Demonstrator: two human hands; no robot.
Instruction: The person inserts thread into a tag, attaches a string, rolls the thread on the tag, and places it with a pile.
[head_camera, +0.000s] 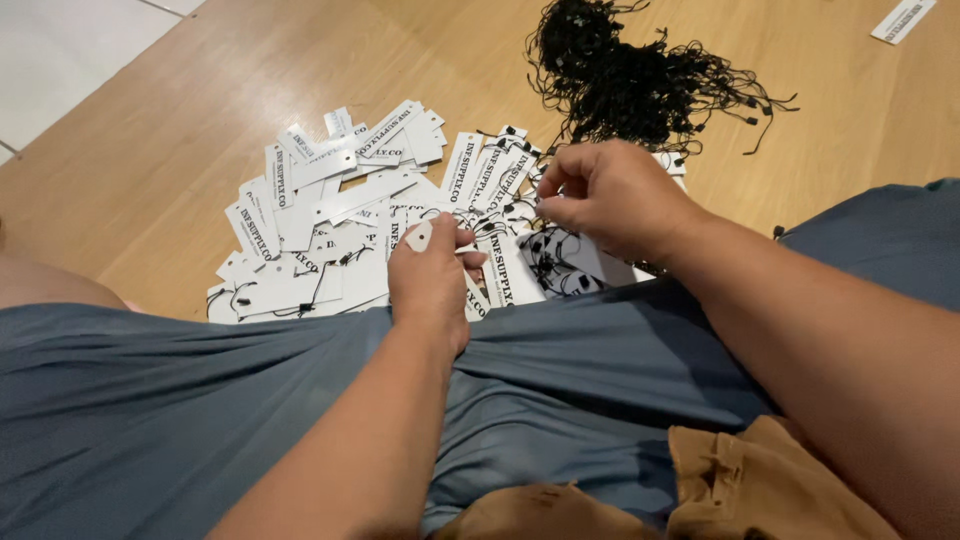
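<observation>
Left hand (432, 275): fingers curl over a white tag (419, 236); only the tag's rounded end shows, the rest is covered. Right hand (612, 198): fingertips are turned inward, so whatever is pinched between them cannot be made out. Pile of white tags (330, 215): its near edge is hidden behind the grey garment (200, 400) and the hands. Single tag (902, 18) at top right is cut off by the picture's edge. Both forearms run out of frame. Individual cords in the black bundle (620, 80) are too tangled to tell apart.
</observation>
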